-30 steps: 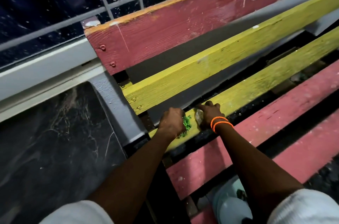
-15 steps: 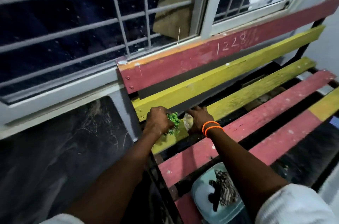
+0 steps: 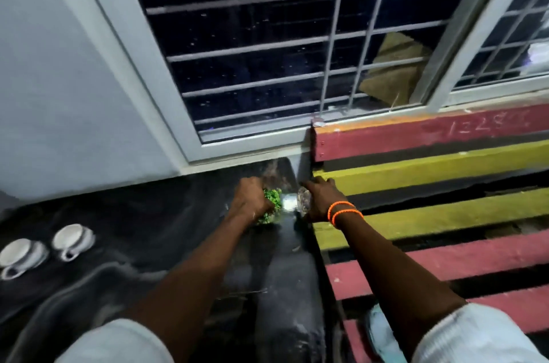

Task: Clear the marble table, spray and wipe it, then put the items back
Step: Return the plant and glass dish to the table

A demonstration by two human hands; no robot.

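My left hand (image 3: 251, 199) grips a small green leafy plant (image 3: 271, 204) over the far right corner of the black marble table (image 3: 166, 220). My right hand (image 3: 319, 199), with orange bands on the wrist, holds a small clear glassy object (image 3: 303, 202) right beside it, at the table's right edge. A bright shiny patch (image 3: 289, 202) shows between the two hands; what it is cannot be told. Two white cups on saucers (image 3: 71, 240) stand on the table at the left.
A bench of red and yellow slats (image 3: 445, 214) adjoins the table on the right. A barred window (image 3: 297, 50) and grey wall (image 3: 59, 80) rise behind. A light blue object (image 3: 383, 336) lies under the bench near my right sleeve.
Both hands have carried the green plant and the clear object leftward from the yellow bench slat to over the marble table corner. The view swung left, revealing the cups.
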